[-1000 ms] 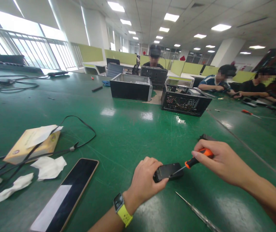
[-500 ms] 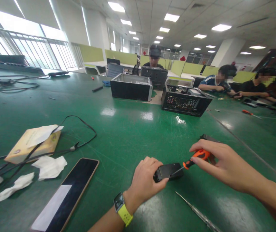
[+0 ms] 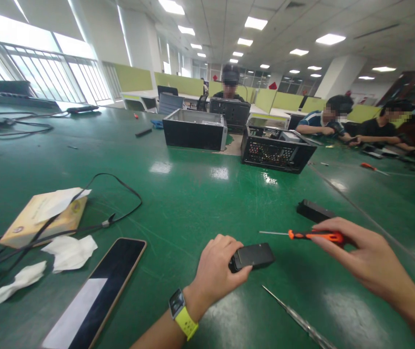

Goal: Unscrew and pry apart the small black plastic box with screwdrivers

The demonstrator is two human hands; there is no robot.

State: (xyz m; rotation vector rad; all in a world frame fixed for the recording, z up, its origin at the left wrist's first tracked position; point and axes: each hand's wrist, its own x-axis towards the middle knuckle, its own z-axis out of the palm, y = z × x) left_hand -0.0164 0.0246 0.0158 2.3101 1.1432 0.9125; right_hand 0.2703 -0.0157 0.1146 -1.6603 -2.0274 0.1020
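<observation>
So on my end I've got an oblong, flat-topped black brick [image 3: 256, 256] lying on the green table [image 3: 192, 203], my left hand [image 3: 216, 266] wrapped round its left end, while my right hand [image 3: 363, 252] pinches an orange-and-black screwdriver [image 3: 301, 235] with the tip clear of it. Headcount: two black bricks (the spare brick [image 3: 315, 210] sits just beyond my right hand), two orange-handled drivers counting the far-right driver [image 3: 373, 168], one slim metal tool [image 3: 298, 315], one phone [image 3: 98, 295].

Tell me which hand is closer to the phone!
Left. The left hand is to the right of the phone, holding a black block; the right hand is farther right, beyond the block, holding a screwdriver.
</observation>
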